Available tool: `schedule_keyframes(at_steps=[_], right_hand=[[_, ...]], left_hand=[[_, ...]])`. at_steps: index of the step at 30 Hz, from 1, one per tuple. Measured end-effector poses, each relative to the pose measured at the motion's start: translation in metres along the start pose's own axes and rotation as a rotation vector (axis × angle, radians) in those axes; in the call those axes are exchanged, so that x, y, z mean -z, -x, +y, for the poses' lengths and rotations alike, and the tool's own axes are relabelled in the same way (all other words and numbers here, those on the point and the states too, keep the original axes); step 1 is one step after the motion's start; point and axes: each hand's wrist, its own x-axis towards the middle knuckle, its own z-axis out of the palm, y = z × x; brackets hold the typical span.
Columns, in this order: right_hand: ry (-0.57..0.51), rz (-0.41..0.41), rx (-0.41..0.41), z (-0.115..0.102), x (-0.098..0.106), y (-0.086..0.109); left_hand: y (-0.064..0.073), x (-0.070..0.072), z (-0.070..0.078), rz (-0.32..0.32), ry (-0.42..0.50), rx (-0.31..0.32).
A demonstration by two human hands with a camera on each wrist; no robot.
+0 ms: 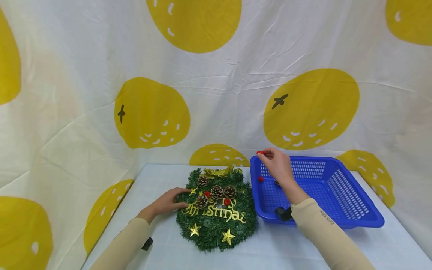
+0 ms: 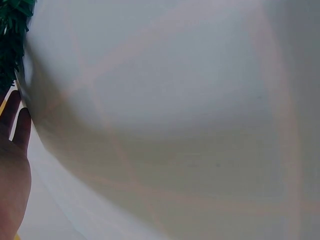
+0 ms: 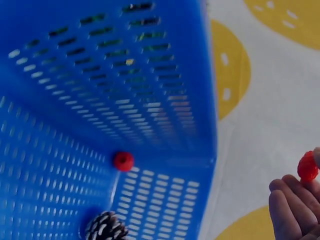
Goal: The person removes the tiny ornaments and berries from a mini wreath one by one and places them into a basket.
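Observation:
In the head view my right hand (image 1: 278, 163) is raised over the back left corner of a blue plastic basket (image 1: 347, 191). Its thumb and fingertips pinch a small red berry-like ornament (image 3: 308, 167), whose bumpy surface shows in the right wrist view. My left hand (image 1: 167, 201) rests at the left edge of a green Christmas wreath (image 1: 216, 225), fingers extended onto the greenery. On the wreath are several pinecones (image 1: 217, 192), gold stars (image 1: 228, 236), gold lettering (image 1: 225, 213), a gold bow (image 1: 219, 172) and two red ornaments (image 1: 227, 202).
Inside the basket lie another red ornament (image 3: 123, 161) and a pinecone (image 3: 106, 228). The basket stands right beside the wreath on a pale table (image 1: 162, 247). Behind the table hangs a white curtain (image 1: 229, 112) printed with yellow fruit.

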Motion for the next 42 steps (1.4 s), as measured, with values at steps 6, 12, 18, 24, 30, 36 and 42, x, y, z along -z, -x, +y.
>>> schedule_keyframes(at_steps=[6, 12, 18, 24, 30, 36, 42], right_hand=[[0.046, 0.028, -0.021, 0.02, 0.006, -0.005], [0.047, 0.031, -0.039, 0.032, 0.011, -0.01], [0.077, 0.055, -0.082, 0.042, 0.01, -0.015], [0.086, 0.075, -0.128, 0.053, 0.009, -0.015], [0.118, 0.047, -0.185, 0.066, 0.005, -0.013], [0.165, 0.034, -0.231, 0.076, 0.004, -0.013], [0.196, -0.006, -0.313, 0.087, 0.005, -0.013]], left_hand=[[0.0, 0.0, 0.0, 0.004, -0.009, -0.001], [0.001, 0.002, 0.001, 0.002, -0.001, 0.002], [0.001, 0.0, -0.001, 0.001, -0.006, 0.004], [0.001, -0.001, -0.002, 0.006, -0.01, -0.001], [0.003, -0.001, -0.002, 0.001, -0.008, -0.002], [0.002, 0.0, -0.001, 0.006, -0.009, -0.005], [0.0, 0.001, 0.001, 0.001, -0.004, -0.003]])
